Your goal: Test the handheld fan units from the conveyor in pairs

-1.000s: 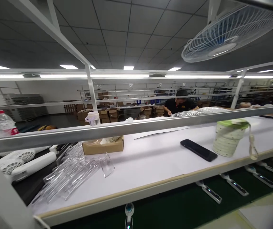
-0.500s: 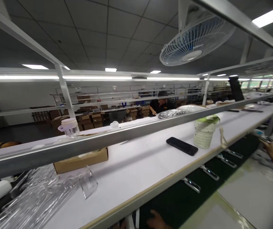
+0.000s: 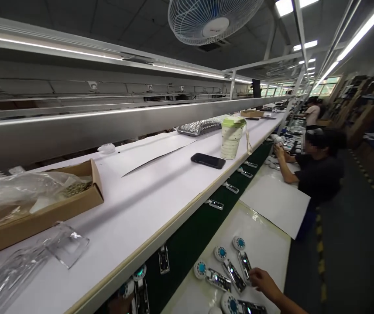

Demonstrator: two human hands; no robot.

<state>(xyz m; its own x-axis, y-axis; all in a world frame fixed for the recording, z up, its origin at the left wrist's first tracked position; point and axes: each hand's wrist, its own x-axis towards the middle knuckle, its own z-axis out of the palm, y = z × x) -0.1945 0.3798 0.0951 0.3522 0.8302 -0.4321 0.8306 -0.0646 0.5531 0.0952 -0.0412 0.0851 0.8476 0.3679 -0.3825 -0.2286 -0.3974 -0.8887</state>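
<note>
Several handheld fans with round, blue-centred heads and open handles lie on the white work surface (image 3: 190, 301). My right hand (image 3: 265, 283) is at the handle end of one handheld fan (image 3: 244, 265), its fingers bunched against it. Left of that are another fan (image 3: 234, 275) and a third fan (image 3: 218, 279), small lights glowing in their handles. My left hand (image 3: 120, 304) is dim at the bottom edge, partly under the shelf, beside a fan (image 3: 141, 294) on the green belt (image 3: 187, 244). Its fingers are too dark to make out.
Above the belt runs a white shelf (image 3: 147, 192) with a phone (image 3: 208, 160), a green-lidded cup (image 3: 231, 138), a cardboard box (image 3: 42, 218) and clear plastic pieces (image 3: 65, 246). More units lie along the belt. A co-worker (image 3: 320, 161) sits at the right.
The view has turned right and down, bringing the fans on the work surface into sight. My right hand has gone from over the belt to a fan's handle on that surface.
</note>
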